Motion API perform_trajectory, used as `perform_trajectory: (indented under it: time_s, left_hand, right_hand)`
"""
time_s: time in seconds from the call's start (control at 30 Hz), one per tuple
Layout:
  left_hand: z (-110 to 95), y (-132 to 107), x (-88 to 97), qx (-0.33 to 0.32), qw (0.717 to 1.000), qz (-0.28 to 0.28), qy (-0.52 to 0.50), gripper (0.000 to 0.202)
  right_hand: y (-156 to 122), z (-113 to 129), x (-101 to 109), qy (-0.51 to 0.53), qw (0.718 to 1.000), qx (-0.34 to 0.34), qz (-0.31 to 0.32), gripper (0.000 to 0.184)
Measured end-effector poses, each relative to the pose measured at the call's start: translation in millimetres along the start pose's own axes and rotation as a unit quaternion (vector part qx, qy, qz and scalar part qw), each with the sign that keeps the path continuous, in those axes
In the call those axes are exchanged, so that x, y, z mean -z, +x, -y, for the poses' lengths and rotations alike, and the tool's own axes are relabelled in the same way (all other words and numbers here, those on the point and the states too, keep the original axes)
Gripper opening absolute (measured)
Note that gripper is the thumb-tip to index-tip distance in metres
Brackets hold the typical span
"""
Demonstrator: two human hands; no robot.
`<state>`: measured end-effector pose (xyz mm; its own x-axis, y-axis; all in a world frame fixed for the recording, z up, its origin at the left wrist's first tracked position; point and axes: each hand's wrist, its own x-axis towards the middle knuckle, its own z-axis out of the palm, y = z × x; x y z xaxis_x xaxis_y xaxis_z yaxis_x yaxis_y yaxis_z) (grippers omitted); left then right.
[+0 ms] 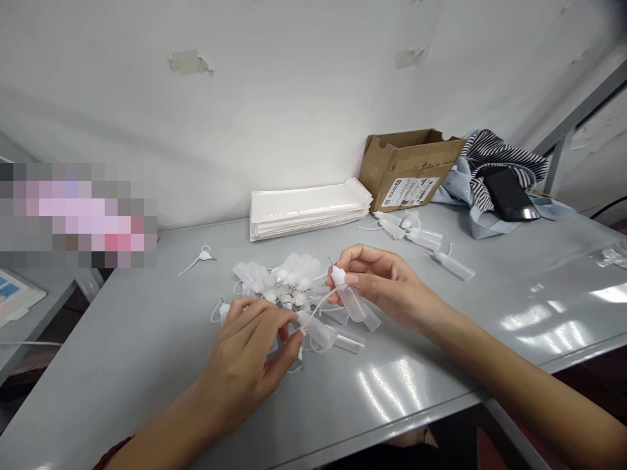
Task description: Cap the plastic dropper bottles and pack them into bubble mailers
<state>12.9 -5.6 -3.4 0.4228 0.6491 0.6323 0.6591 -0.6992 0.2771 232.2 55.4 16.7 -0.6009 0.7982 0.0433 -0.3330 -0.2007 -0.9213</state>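
My right hand pinches a needle-tip squeeze bottle by its white nozzle, thumb and fingers closed around it. The bottle is translucent and tilted, its thin metal needle pointing up and left. A thin white cap strap runs from its neck down to the left. At the strap's lower end, my left hand brings thumb and index finger close together around it; the tip there is partly hidden. Beneath and between both hands lies a pile of similar bottles with white nozzles and straps.
A loose nozzle with strap lies at left. Behind the pile are stacked white padded envelopes and an open cardboard box. Several more bottles lie before the box. Striped cloth and a black phone-like object are at right.
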Motion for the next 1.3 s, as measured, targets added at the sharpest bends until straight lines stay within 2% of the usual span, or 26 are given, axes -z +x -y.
perform_trajectory:
  time_s: [0.3, 0.53, 0.73, 1.03, 1.3]
  left_hand:
    - [-2.6, 0.4, 1.1, -0.022, 1.000, -0.020, -0.007, 0.017]
    - [-4.5, 1.5, 2.4, -0.025, 1.000, -0.011, -0.003, 0.010]
    - [-3.4, -1.1, 0.0, -0.011, 0.999, -0.033, 0.009, 0.010]
    - [-3.2, 2.5, 3.2, -0.005, 0.999, -0.042, 0.014, 0.011]
    - [-4.9, 1.1, 3.9, 0.001, 0.999, -0.038, -0.019, 0.013]
  right_hand:
    - [0.4, -1.6, 1.1, -0.013, 1.000, -0.003, -0.003, 0.010]
    - [0.1, -2.8, 1.3, -0.025, 1.000, -0.001, 0.004, 0.010]
    - [-0.8, -2.4, -1.0, -0.028, 0.999, -0.021, 0.005, 0.011]
    - [0.9, -3.6, 0.7, -0.053, 0.998, 0.017, -0.005, 0.008]
    - [-2.2, 0.2, -6.6, -0.116, 0.990, -0.063, 0.049, 0.012]
